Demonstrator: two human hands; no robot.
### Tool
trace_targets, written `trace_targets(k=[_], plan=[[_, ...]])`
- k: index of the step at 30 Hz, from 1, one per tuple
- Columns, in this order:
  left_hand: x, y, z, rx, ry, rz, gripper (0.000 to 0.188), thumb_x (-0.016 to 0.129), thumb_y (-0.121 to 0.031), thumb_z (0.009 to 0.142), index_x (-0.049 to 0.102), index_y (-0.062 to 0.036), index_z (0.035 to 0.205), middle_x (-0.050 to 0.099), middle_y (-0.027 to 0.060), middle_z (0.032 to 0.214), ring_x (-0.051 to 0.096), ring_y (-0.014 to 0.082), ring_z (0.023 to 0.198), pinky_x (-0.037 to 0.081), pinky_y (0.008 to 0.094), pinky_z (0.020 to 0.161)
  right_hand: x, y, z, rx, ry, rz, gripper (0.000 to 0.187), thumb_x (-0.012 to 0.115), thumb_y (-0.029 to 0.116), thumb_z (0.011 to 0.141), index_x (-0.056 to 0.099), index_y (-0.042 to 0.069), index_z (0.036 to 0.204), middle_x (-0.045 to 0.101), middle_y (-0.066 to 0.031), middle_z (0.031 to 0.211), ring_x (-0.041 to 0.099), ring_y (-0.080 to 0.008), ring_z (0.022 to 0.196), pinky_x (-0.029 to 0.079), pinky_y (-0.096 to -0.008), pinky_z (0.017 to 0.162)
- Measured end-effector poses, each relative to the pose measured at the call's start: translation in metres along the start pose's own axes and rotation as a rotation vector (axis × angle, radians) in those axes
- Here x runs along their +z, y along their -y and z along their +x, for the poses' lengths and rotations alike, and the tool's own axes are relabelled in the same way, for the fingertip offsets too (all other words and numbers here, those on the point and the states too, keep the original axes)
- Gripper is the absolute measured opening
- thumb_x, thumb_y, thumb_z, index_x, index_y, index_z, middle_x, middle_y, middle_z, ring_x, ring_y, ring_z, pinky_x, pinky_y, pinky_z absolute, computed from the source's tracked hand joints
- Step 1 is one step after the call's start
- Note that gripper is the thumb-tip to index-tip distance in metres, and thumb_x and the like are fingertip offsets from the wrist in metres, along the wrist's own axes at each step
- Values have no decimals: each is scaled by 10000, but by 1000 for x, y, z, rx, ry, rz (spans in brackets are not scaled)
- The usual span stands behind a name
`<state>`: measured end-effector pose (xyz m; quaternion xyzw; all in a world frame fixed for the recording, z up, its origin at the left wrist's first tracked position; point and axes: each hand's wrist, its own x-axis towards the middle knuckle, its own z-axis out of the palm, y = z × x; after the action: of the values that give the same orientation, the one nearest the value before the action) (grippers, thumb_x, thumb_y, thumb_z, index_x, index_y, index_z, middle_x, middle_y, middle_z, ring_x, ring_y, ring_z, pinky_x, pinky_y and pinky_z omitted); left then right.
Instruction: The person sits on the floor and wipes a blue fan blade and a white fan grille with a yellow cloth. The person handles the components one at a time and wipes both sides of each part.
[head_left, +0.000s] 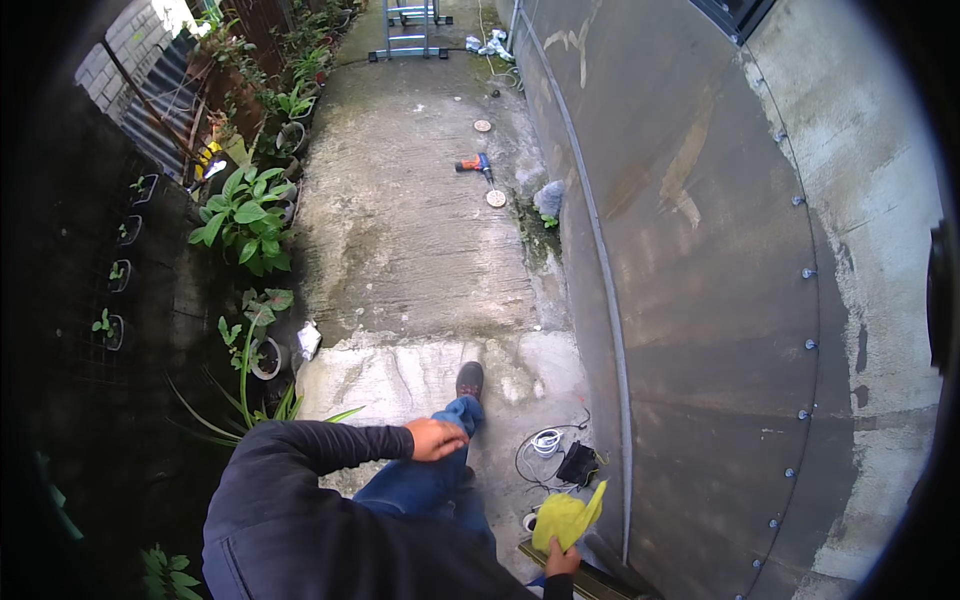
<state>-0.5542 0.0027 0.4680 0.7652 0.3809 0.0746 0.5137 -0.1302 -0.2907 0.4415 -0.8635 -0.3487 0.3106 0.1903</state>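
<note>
Right hand (562, 560) closed on a yellow cloth (565, 517), low and hard against the grey wall (700, 300). Left hand (436, 439) resting on the raised knee (455, 420) in blue jeans, fingers curled, holding nothing. Cloth hanging bunched, one corner pointing up towards the wall. Judging from the pose: better to keep the grip near the cloth's middle so no loose corner drags, keep the left hand braced on the knee for balance, and mind the footing, since a white cable coil (546, 441) and a small black pouch (578, 464) lie on the concrete just beside the wall, right by the foot (469, 380). Counts, working out from the wall: one cloth, one cable coil, one pouch, one orange drill (472, 165) further along near the wall's foot, two round discs (495, 198) near the drill, one grey lump (549, 198) with a bit of green against the wall, one ladder (408, 30) at the far end. About nine bolt heads (808, 272) visible in a line down the wall. Opposite the wall: a row of potted plants (245, 215), too many and too overlapped for an exact count.
</note>
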Motion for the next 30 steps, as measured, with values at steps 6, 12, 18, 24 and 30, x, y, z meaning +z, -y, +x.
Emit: trace_targets(k=[6,12,18,24,30], plan=[[-96,-19,-3,64,-153,-19,272,576,-278,1053,697,-101,1221,720,118,1190,712,317,1048,577,413,893,43,231,47,-242,44,-104,377,693,313,965,690,-57,897,698,-255,853,658,-456,824,488,-534,751],[-163,34,40,1,-302,-364,454,568,-329,1072,544,-66,1441,684,233,1225,687,383,1109,557,408,944,182,436,113,-487,406,263,293,746,221,948,626,-25,844,632,-127,667,577,-214,557,434,-388,545],[-360,132,33,-162,-257,-317,369,585,-364,1069,649,-42,1238,692,180,858,672,273,754,509,411,699,268,651,177,-803,750,-75,152,708,126,989,722,-20,1031,689,-1,793,577,-54,688,463,-249,623],[-531,193,94,-151,-406,-82,349,622,-405,1029,652,-58,1010,653,195,702,677,379,675,507,464,642,332,818,262,-638,823,193,172,758,158,956,706,-3,926,617,20,678,519,-22,618,428,-246,564],[-677,311,193,-306,-748,-187,297,684,-306,1004,676,-19,926,639,118,724,596,173,657,496,355,645,424,968,433,-652,846,150,197,716,189,983,716,-2,935,685,-28,724,582,-56,644,471,-268,603]])
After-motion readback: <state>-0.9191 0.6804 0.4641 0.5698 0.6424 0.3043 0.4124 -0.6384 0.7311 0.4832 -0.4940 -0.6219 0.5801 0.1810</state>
